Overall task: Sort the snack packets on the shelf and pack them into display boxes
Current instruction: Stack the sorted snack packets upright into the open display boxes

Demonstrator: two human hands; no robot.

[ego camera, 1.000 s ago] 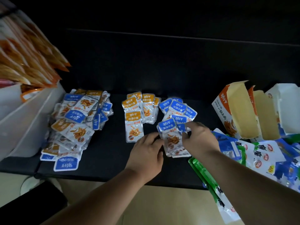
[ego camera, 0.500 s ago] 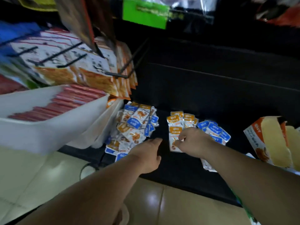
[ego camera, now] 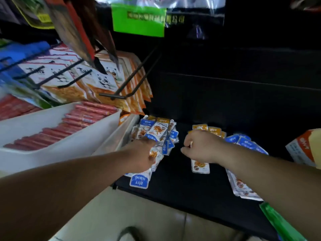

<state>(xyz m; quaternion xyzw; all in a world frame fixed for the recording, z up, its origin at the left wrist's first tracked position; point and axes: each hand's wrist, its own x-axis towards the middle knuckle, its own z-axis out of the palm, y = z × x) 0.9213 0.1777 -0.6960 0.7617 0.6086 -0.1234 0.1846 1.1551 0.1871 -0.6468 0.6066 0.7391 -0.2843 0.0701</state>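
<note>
A person's two bare arms reach onto a dark, dimly lit black shelf of small snack packets. The left hand lies on a loose mixed pile of blue-topped and orange-topped packets at the left of the shelf. Its fingers are bent down into the pile, but it cannot be told whether they grip a packet.

The right hand is to the right of the pile, over a small group of orange-topped packets. Its fingers are curled, and one orange packet sticks out from under it on the near side. Whether the hand pinches that packet cannot be told.

Just right of these lies a group of blue-topped packets, partly under the right forearm. An open display box stands at the far right edge.

Left of the shelf, a white bin holds red sausages. Above it hang panda-printed bags on black hooks. A green packet lies at the near right.
</note>
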